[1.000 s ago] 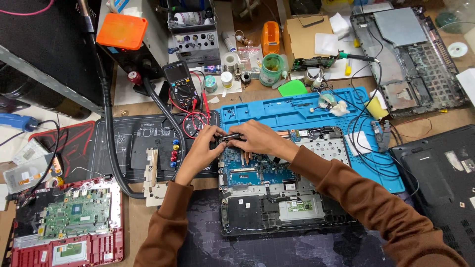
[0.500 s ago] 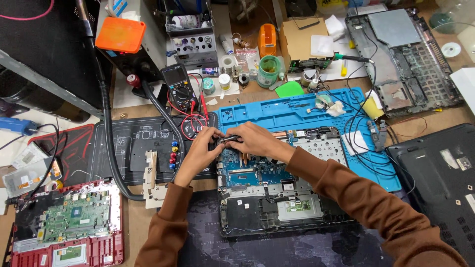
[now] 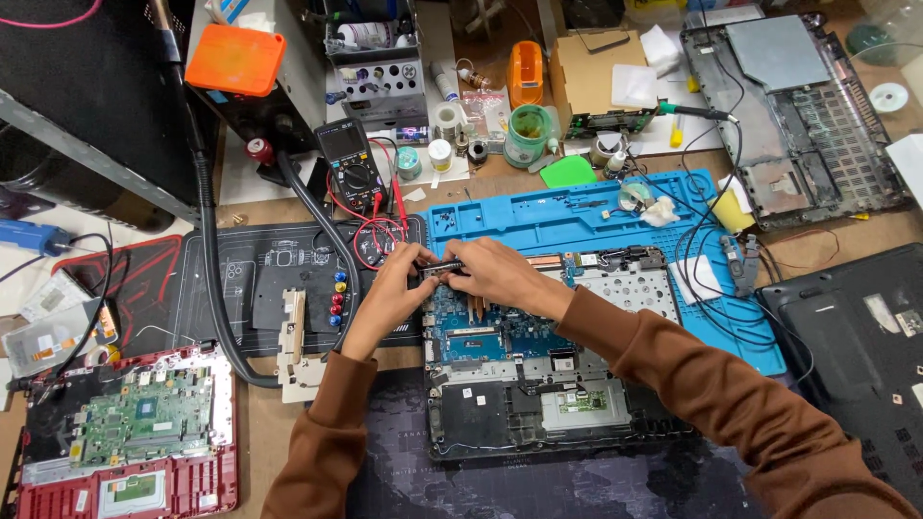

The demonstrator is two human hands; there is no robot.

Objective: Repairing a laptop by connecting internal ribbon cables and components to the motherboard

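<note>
An opened laptop (image 3: 538, 384) with its blue circuit board exposed lies in front of me, partly on a blue work mat (image 3: 538, 216). My left hand (image 3: 394, 288) and my right hand (image 3: 500, 274) meet over the board's upper left corner. Together they pinch a small dark part (image 3: 444, 269) between the fingertips. Both arms wear brown sleeves. What lies beneath the fingers is hidden.
A multimeter (image 3: 349, 165) with red leads stands behind my hands. A red opened laptop (image 3: 125, 432) lies at the lower left, a black hose (image 3: 216, 288) curves across a dark mat, and laptop shells (image 3: 798, 106) sit at the right. Small jars and tools crowd the back.
Both hands stay at the same corner of the board with only slight finger shifts; the view has drifted a little.
</note>
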